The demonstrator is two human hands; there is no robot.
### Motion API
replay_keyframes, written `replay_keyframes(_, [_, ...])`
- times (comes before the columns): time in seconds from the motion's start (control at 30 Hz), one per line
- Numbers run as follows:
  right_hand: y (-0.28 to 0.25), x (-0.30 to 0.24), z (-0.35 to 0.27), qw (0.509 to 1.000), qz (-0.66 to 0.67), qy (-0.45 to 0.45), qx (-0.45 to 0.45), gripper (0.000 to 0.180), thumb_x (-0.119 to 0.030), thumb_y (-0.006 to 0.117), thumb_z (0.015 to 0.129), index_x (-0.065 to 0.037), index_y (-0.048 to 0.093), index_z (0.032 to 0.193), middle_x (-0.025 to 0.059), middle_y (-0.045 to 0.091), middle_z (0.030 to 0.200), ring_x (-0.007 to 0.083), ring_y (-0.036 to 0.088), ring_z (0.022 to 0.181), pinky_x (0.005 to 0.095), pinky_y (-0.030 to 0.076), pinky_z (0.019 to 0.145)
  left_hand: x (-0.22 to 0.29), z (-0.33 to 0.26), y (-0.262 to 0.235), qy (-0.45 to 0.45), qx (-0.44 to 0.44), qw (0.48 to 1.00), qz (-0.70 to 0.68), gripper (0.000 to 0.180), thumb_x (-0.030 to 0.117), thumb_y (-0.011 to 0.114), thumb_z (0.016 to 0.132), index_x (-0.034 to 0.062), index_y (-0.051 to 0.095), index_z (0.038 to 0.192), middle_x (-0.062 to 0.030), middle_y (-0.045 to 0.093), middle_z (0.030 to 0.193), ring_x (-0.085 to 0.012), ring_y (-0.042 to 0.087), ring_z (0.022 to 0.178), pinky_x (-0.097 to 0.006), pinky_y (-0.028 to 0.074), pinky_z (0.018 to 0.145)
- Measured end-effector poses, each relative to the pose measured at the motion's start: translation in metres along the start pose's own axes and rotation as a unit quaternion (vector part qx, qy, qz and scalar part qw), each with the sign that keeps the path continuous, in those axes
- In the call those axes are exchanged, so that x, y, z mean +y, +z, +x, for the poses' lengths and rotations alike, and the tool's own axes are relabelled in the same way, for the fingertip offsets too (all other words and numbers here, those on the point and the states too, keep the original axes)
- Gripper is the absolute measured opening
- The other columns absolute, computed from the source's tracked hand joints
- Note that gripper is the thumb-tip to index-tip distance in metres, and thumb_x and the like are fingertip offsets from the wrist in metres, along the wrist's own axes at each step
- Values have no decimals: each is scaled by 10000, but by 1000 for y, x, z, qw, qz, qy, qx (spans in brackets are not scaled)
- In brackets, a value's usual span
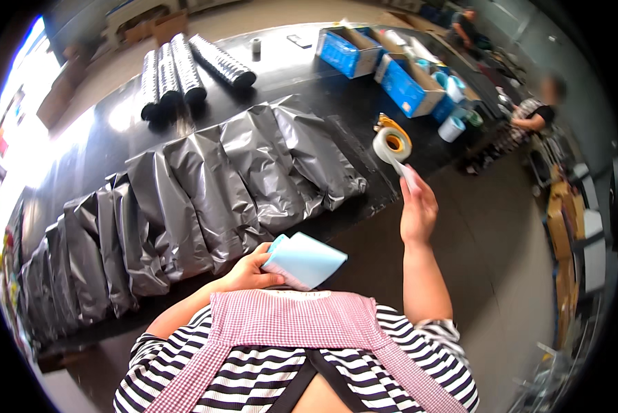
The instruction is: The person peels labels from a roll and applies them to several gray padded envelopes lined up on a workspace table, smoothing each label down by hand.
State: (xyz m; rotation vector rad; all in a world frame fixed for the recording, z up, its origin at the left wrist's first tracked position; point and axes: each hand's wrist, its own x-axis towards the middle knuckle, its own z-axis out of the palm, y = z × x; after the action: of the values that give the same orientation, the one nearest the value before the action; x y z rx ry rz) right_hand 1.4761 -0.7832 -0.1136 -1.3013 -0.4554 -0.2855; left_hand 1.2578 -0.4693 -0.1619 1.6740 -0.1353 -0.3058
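My left hand [248,272] is closed around a light blue folded sheet [310,260] with a pale underside, held close to my apron at the table's near edge. To the right, my right hand [420,208] is raised, its fingers pinching the end of a tape strip [403,171]. That strip runs up to a roll of whitish tape [383,147] in a yellow tape dispenser [393,124], which stands at the table's right side. Beyond my left hand, several filled dark grey plastic bags [195,199] lie side by side in a row.
Black ridged rolls [183,67] lie at the far left of the black table [288,79]. Open blue boxes [408,86] stand at the far right, beside light blue rolls [452,129]. A co-worker [532,113] is farther right. Cardboard [562,220] lines the right side.
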Motion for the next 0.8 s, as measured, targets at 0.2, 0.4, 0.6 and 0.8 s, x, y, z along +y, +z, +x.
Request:
replay_keyframes(0.2, [51,103,123,896,-127,-186,-383,315,-77,725,882,-16,686,1189,161,614,1346,305,567,1282,379,460,1057,12,34,27,-37,162,981,-100,387,39,771,828,32,674,1202,-101,432,1422,-244,415,1348,-370,340,1115])
replay_keyframes(0.4, [59,176,135,854,-102,-177,-479,371,-39,750,826,-50,688,1192,147,600,1362,330,533,1313,405,461,1081,18,30,52,-103,338,913,-206,408,20,773,819,27,669,1214,-81,454,1413,-213,471,1300,-354,378,1086])
replay_keyframes(0.6, [62,199,149,846,-84,-179,-496,401,-54,770,801,-66,690,1194,137,601,1360,329,529,1314,405,463,1081,16,42,72,-101,403,860,-296,468,39,756,852,20,607,1296,-37,519,1296,-185,533,1211,-365,406,1070])
replay_keyframes(0.8, [55,219,141,836,-109,-168,-512,400,-67,776,788,-69,692,1180,128,604,1356,315,531,1309,396,466,1073,13,55,73,-95,412,858,-291,454,54,757,858,13,604,1282,-34,527,1278,-179,540,1189,-359,415,1057])
